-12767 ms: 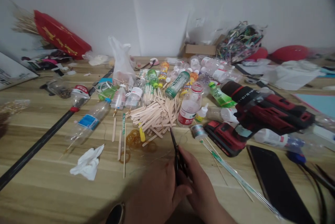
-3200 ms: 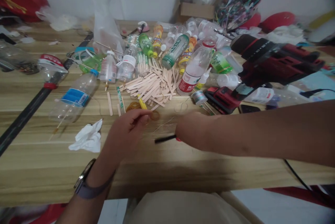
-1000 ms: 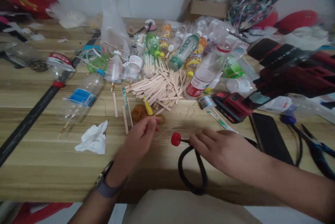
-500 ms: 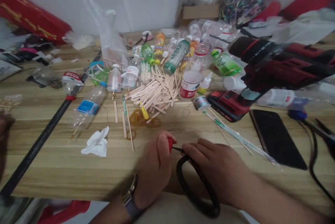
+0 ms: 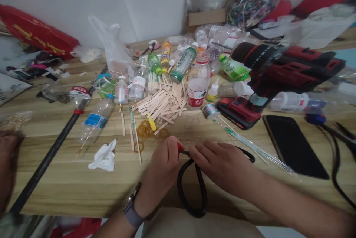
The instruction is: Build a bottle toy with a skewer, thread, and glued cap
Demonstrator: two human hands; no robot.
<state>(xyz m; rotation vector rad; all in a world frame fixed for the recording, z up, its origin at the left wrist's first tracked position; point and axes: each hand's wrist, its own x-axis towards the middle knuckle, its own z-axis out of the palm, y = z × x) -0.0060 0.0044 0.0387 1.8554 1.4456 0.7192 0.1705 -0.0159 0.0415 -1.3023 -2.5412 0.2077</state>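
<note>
Low in front of me, above the table's near edge, my left hand (image 5: pixel 164 162) pinches a small red piece (image 5: pixel 178 147) that looks like a bottle cap; my fingers cover most of it. My right hand (image 5: pixel 219 158) is closed around a pair of scissors (image 5: pixel 204 193) with large black loop handles. One loop hangs below the hand, the other juts out to its right. The dark blade tip meets the red piece. Just beyond my hands stands an uncapped clear bottle (image 5: pixel 198 85) with a red label. Wooden craft sticks (image 5: pixel 164 100) lie heaped beside it.
A red cordless drill (image 5: pixel 258 82) stands at right, near a black phone (image 5: pixel 294 145). Plastic bottles crowd the back. Rubber bands (image 5: pixel 144 129), a crumpled tissue (image 5: pixel 103 155) and a black tube (image 5: pixel 47 160) lie to the left. Another person's hand (image 5: pixel 8 160) rests at the left edge.
The scissors have turned in my right hand: the second handle loop now shows on its right. Both hands have shifted slightly left, still together. The camera view has tilted a little.
</note>
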